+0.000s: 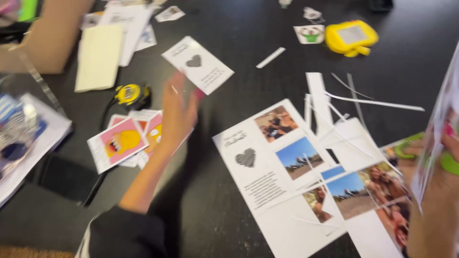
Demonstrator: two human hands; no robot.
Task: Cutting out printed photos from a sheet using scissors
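Reaching over a black table [239,28], the open left hand [177,112] hovers beside a cut-out card with a grey heart [197,64]. The right hand [437,191] grips a printed photo sheet [442,124].

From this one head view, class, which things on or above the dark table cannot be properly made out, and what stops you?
- Right hand: cut by the right edge; a sheet covers its fingers, so its grip is unclear.
- Left hand: motion-blurred above the cut-out card; contact cannot be told.
- Cartoon cards: partly under the left hand.
- Photo sheet: faces and lettering too blurred.
- Yellow toy: its grey panel is too small.
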